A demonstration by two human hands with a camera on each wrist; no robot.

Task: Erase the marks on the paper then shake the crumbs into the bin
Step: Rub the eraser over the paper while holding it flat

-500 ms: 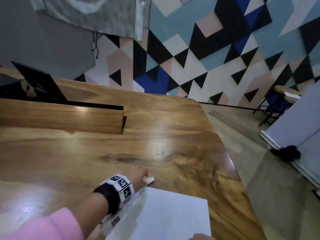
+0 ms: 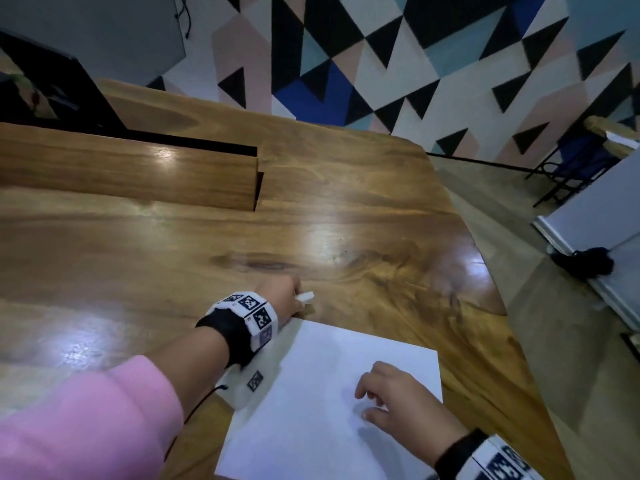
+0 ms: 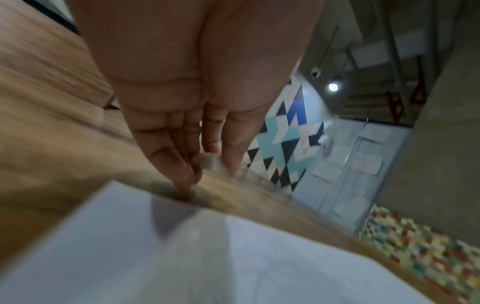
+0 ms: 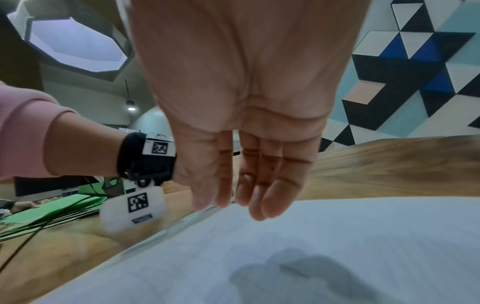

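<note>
Wooden table (image 2: 346,209), eraser (image 2: 305,296) lengthwise rightward.

The eraser (image 2: 306,296) is mostly hiding behind the left hand (image 2: 282,299), only a white tip poking out. The paper (image 2: 311,403) is getting cropped along the bottom edge, marks too faint to read.

A sheet of paper (image 2: 322,403) lies flat on the table (image 2: 173,258), near its right edge. The left hand (image 2: 282,301) sits on the table just beyond the paper's far left corner, with the eraser (image 2: 305,296) at its fingers (image 3: 182,164). The right hand (image 2: 398,400) is over the paper's right part. A raised board (image 2: 131,174) stands farther back on the left.
</note>
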